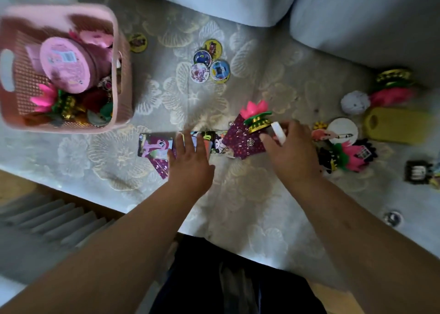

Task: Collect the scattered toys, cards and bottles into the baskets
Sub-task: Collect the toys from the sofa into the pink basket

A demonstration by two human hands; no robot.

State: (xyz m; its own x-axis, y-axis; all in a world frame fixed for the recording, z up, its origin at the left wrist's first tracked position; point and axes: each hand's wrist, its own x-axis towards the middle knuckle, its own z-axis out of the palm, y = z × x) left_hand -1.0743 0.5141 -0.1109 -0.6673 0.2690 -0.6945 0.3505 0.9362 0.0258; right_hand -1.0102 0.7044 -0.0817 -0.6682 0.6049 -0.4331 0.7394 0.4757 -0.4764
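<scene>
We see dim, soft light, brightest along the near edge of the pale floral-patterned cover (166, 94). Motion blur smears the pink perforated plastic basket (124, 94) at left and the flat yellow plastic toy (395, 129) at far right; the wide lens bends the frame's edges.

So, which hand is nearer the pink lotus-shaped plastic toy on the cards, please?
Right: the right hand, pinching a white block, sits beside the lotus toy; the left hand rests on cards farther left.
</scene>
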